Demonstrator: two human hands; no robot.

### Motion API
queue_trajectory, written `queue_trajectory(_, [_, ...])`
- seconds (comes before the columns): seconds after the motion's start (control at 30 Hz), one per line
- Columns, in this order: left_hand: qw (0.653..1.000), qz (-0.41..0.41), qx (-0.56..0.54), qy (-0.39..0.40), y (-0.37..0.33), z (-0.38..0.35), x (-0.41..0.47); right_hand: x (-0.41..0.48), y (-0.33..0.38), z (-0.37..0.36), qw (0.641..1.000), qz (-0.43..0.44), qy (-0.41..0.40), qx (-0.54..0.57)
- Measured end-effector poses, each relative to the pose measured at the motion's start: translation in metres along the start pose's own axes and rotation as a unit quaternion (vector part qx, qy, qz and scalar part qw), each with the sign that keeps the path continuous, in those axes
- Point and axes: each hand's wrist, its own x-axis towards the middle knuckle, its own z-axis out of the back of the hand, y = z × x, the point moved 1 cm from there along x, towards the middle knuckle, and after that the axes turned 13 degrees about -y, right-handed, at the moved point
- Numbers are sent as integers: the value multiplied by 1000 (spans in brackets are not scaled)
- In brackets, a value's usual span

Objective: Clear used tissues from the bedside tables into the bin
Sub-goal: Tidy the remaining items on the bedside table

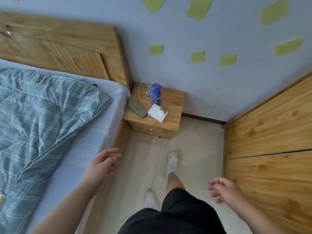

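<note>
Your left hand point(104, 162) hangs empty over the bed point(76, 149) edge, fingers relaxed; your right hand point(224, 190) is equally slack and holds nothing, near the wooden panelling point(270, 132). Ahead, the bedside table point(172, 105) stands in the room's corner against the bed. A white tissue box point(157, 113) lies at its front edge, a grey case point(137, 108) at its left edge, a blue bottle point(156, 94) upright near the back beside a white cable point(143, 93)

wooden bench point(173, 105) beside the bed point(94, 132) carries blue bottle point(156, 94), white cable point(143, 93), grey case point(138, 108), and what looks like a tissue box point(157, 113).
</note>
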Motion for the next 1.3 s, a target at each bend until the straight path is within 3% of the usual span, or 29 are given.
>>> queue_trajectory(0.23, [998, 39, 29, -35, -25, -30, 58, 104, 92, -2, 997, 35, 36, -58])
queue_trajectory(0.5, [990, 125, 35, -53, 1, -53, 101, 159, 238, -30, 993, 110, 41, -29])
queue_trajectory(0.8, [993, 75, 79, 39, -8, -124, 237, 248, 296, -154, 986, 152, 38, -53])
queue_trajectory(0.97, [994, 51, 97, 5, 2, -177, 324, 305, 291, -229, 948, 248, 7, -197])
queue_trajectory(1.13, [989, 56, 129, -46, 1, -227, 391, 344, 275, -282, 916, 302, -32, -261])
queue_trajectory(1.3, [982, 51, 155, -98, -2, -260, 431, 364, 261, -305, 846, 401, -117, -332])
